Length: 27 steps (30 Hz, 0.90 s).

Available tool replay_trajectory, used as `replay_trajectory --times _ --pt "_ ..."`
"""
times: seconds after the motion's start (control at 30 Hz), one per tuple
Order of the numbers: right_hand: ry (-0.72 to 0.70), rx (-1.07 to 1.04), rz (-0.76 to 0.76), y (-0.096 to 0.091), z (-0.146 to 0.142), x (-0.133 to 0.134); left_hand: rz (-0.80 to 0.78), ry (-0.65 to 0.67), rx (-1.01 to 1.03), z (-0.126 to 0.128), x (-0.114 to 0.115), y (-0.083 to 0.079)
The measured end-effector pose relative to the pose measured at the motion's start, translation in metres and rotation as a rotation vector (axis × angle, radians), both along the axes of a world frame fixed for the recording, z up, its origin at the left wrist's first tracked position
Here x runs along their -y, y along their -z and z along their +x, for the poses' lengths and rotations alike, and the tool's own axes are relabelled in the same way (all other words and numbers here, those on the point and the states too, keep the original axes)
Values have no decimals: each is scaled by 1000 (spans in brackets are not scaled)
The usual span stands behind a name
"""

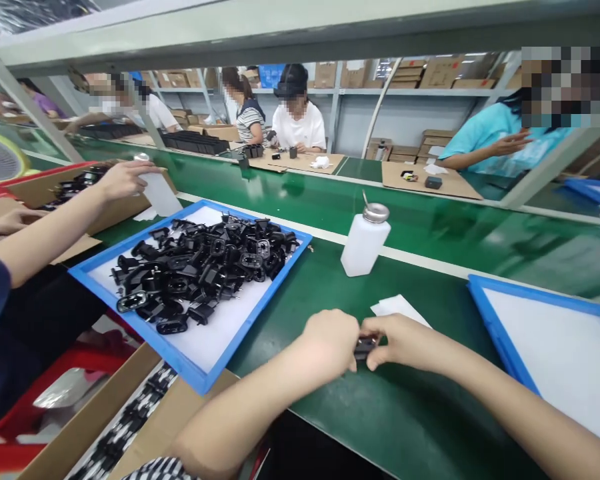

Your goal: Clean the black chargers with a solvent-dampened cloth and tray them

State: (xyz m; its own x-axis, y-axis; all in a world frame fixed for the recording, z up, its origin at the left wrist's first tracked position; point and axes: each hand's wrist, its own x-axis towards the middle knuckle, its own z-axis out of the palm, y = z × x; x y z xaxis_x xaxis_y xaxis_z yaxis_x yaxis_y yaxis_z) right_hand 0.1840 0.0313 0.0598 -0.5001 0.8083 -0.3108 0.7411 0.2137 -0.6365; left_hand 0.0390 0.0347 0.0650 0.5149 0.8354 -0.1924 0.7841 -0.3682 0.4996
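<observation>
My left hand and my right hand meet over the green table near its front edge. Both are closed on one small black plastic part, which shows only between the fingers. A white cloth or paper lies just behind my right hand. To the left a blue tray with a white liner holds a heap of several black plug parts.
A white dispenser bottle stands behind my hands. Another blue tray lies at right. Cardboard boxes with black parts sit at lower left. A co-worker's arm at left holds a bottle. People sit across the green conveyor.
</observation>
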Motion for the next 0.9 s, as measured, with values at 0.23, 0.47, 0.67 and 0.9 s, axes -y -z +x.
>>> replay_trajectory --times 0.23,0.47,0.67,0.9 --pt "42 -390 -112 31 10 1 -130 -157 450 -26 10 50" --pt "-68 72 373 24 -12 21 -306 -288 740 -29 14 62" --pt "-13 201 810 24 -22 30 -246 -339 995 -20 34 61" --pt "-17 40 879 15 -26 42 387 -74 1340 -14 54 81"
